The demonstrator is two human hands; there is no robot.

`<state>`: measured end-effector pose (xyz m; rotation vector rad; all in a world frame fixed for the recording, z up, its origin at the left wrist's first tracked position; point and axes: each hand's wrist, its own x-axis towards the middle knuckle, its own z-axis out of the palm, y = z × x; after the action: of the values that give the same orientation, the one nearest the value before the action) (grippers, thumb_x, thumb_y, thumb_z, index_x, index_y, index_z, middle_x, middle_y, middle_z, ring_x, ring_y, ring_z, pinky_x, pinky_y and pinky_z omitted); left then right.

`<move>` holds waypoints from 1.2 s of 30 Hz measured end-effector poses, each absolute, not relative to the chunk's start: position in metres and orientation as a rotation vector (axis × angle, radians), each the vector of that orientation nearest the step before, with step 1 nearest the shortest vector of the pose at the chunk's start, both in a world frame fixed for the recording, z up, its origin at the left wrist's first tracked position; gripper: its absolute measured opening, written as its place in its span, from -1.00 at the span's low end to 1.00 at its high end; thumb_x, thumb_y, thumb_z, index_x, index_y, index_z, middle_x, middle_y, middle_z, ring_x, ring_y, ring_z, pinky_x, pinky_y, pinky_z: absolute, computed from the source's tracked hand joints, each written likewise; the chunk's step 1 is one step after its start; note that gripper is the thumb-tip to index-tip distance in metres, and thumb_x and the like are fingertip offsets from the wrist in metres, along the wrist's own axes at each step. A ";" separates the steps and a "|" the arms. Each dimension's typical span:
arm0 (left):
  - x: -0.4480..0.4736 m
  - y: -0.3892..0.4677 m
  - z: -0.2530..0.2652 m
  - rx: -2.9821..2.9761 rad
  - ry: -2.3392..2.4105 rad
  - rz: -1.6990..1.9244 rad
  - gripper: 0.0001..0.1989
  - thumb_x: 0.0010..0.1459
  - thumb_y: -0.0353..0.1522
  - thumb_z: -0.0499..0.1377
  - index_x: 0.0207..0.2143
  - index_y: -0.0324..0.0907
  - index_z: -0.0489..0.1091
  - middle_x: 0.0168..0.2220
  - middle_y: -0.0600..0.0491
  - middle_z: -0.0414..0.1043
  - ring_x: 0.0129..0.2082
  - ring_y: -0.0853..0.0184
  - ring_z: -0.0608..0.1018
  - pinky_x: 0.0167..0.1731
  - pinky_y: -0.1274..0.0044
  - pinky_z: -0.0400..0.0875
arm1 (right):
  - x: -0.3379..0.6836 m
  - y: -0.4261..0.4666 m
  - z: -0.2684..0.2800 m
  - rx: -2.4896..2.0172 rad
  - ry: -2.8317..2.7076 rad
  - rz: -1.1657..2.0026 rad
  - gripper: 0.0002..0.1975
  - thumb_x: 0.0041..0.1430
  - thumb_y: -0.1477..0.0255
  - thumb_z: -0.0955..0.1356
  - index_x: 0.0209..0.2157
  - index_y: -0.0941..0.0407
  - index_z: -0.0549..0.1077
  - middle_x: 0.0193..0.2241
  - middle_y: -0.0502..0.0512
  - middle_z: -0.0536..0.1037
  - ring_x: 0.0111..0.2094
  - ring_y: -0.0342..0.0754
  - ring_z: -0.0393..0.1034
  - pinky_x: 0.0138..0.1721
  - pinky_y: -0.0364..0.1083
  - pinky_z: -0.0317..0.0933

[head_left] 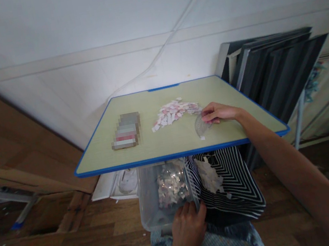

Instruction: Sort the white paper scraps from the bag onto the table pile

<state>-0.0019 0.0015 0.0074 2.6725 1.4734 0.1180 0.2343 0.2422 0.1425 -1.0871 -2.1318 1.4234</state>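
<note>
My right hand (218, 112) is over the right part of the small table (144, 154), its fingers closed on a greyish, see-through half-round piece (201, 127). One small white paper scrap (203, 138) lies at the lower edge of that piece. Just left of the hand spreads a pile of white and pinkish paper scraps (173, 112). Below the table edge, my left hand (189, 226) grips the near right rim of a clear plastic bin (151, 210). Inside the bin, more scraps and shiny clear material (171, 185) show.
A blurred-out boxy item (126, 130) lies on the table's left. Beside the bin, a black-and-white striped bag (239, 186) holds pale scraps. Dark flat panels (282, 68) lean against the wall at right. Large brown cardboard (10, 133) stands at left.
</note>
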 end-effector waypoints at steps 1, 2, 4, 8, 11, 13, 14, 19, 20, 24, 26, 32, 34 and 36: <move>-0.002 0.002 0.007 2.674 1.474 0.124 -0.62 0.02 -0.42 0.15 -0.06 -0.15 0.23 -0.31 -0.01 0.35 -0.32 0.22 0.41 -0.35 0.43 0.35 | 0.234 0.241 0.143 -1.082 -2.151 1.450 -0.74 -0.06 0.34 0.36 -0.64 0.24 0.33 -0.72 -0.08 0.30 -0.75 -0.35 0.05 -0.72 -0.23 -0.16; -0.002 0.001 0.007 2.675 1.476 0.127 -0.63 0.02 -0.42 0.14 -0.06 -0.15 0.23 -0.31 -0.01 0.35 -0.32 0.22 0.41 -0.35 0.43 0.35 | 0.234 0.240 0.144 -1.078 -2.169 1.474 -0.74 -0.07 0.34 0.37 -0.63 0.24 0.34 -0.72 -0.08 0.31 -0.75 -0.35 0.05 -0.72 -0.24 -0.15; -0.002 0.001 0.006 2.678 1.474 0.128 -0.64 0.03 -0.43 0.13 -0.07 -0.16 0.23 -0.31 -0.02 0.35 -0.32 0.22 0.41 -0.35 0.42 0.35 | 0.232 0.239 0.145 -1.072 -2.202 1.514 -0.74 -0.08 0.34 0.38 -0.63 0.24 0.35 -0.73 -0.07 0.32 -0.75 -0.35 0.06 -0.72 -0.24 -0.14; -0.002 0.001 0.008 2.675 1.473 0.116 -0.62 0.01 -0.45 0.13 -0.06 -0.16 0.23 -0.30 -0.02 0.36 -0.31 0.21 0.41 -0.35 0.42 0.35 | 0.231 0.237 0.146 -1.050 -2.221 1.553 -0.74 -0.09 0.33 0.38 -0.63 0.24 0.36 -0.73 -0.07 0.34 -0.75 -0.35 0.07 -0.73 -0.26 -0.12; -0.002 0.001 0.011 2.672 1.473 0.098 -0.62 0.01 -0.45 0.14 -0.07 -0.16 0.24 -0.31 -0.01 0.36 -0.33 0.22 0.41 -0.36 0.43 0.35 | 0.233 0.237 0.146 -1.039 -2.163 1.540 -0.75 -0.09 0.33 0.38 -0.63 0.23 0.36 -0.74 -0.08 0.33 -0.75 -0.35 0.06 -0.74 -0.26 -0.15; -0.002 0.001 0.012 2.673 1.472 0.091 -0.63 0.01 -0.44 0.15 -0.07 -0.16 0.24 -0.32 -0.01 0.36 -0.33 0.22 0.41 -0.36 0.43 0.35 | 0.234 0.237 0.146 -1.047 -2.139 1.548 -0.75 -0.10 0.34 0.38 -0.63 0.23 0.35 -0.74 -0.09 0.32 -0.76 -0.36 0.04 -0.74 -0.25 -0.17; -0.002 0.002 0.012 2.671 1.474 0.089 -0.63 0.01 -0.44 0.15 -0.07 -0.16 0.24 -0.32 -0.01 0.36 -0.33 0.22 0.41 -0.36 0.43 0.35 | 0.235 0.236 0.146 -1.051 -2.150 1.563 -0.75 -0.10 0.34 0.38 -0.63 0.23 0.35 -0.74 -0.09 0.32 -0.76 -0.36 0.03 -0.74 -0.25 -0.18; -0.001 0.002 0.011 2.664 1.477 0.089 -0.61 0.01 -0.42 0.17 -0.06 -0.15 0.24 -0.31 -0.01 0.36 -0.33 0.22 0.42 -0.37 0.43 0.36 | 0.234 0.236 0.149 -1.034 -2.264 1.618 -0.76 -0.08 0.35 0.37 -0.62 0.25 0.37 -0.73 -0.08 0.33 -0.76 -0.36 0.04 -0.74 -0.26 -0.17; -0.001 0.001 0.010 2.666 1.477 0.090 -0.61 0.02 -0.41 0.17 -0.06 -0.15 0.24 -0.31 -0.02 0.36 -0.32 0.21 0.42 -0.36 0.43 0.35 | 0.234 0.235 0.149 -1.029 -2.268 1.621 -0.75 -0.08 0.35 0.37 -0.62 0.25 0.37 -0.73 -0.08 0.33 -0.76 -0.36 0.05 -0.74 -0.26 -0.16; -0.002 0.001 0.009 2.672 1.475 0.080 -0.61 0.02 -0.42 0.16 -0.06 -0.15 0.23 -0.30 -0.02 0.36 -0.31 0.21 0.41 -0.35 0.42 0.35 | 0.235 0.235 0.149 -1.006 -2.222 1.619 -0.75 -0.09 0.34 0.38 -0.62 0.25 0.37 -0.74 -0.08 0.33 -0.75 -0.36 0.06 -0.74 -0.26 -0.16; -0.002 0.001 0.009 2.670 1.468 0.072 -0.60 0.02 -0.41 0.17 -0.05 -0.16 0.22 -0.29 -0.02 0.36 -0.29 0.21 0.41 -0.34 0.42 0.35 | 0.235 0.235 0.148 -1.002 -2.174 1.594 -0.75 -0.10 0.34 0.38 -0.62 0.24 0.36 -0.75 -0.09 0.32 -0.75 -0.36 0.05 -0.75 -0.27 -0.16; -0.001 0.002 0.013 2.655 1.483 0.050 -0.63 0.04 -0.42 0.14 -0.05 -0.15 0.23 -0.29 -0.02 0.36 -0.30 0.22 0.41 -0.34 0.43 0.34 | 0.236 0.237 0.146 -1.016 -2.241 1.609 -0.76 -0.09 0.35 0.38 -0.60 0.25 0.38 -0.72 -0.07 0.35 -0.75 -0.36 0.06 -0.74 -0.27 -0.13; -0.001 0.002 0.014 2.656 1.481 0.050 -0.64 0.04 -0.43 0.13 -0.06 -0.15 0.23 -0.30 -0.01 0.36 -0.30 0.22 0.41 -0.34 0.43 0.35 | 0.236 0.237 0.146 -1.009 -2.260 1.610 -0.76 -0.09 0.34 0.38 -0.60 0.24 0.39 -0.72 -0.08 0.35 -0.74 -0.36 0.07 -0.74 -0.27 -0.14; -0.001 0.002 0.014 2.654 1.480 0.048 -0.64 0.04 -0.43 0.13 -0.06 -0.15 0.23 -0.30 -0.01 0.36 -0.31 0.22 0.41 -0.35 0.43 0.35 | 0.236 0.237 0.146 -1.002 -2.272 1.613 -0.76 -0.09 0.32 0.38 -0.60 0.23 0.39 -0.73 -0.08 0.34 -0.74 -0.35 0.07 -0.74 -0.26 -0.15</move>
<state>-0.0011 0.0021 0.0140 2.6540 1.4804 0.0476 0.2362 0.2367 0.1464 -1.0017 -2.2722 1.6125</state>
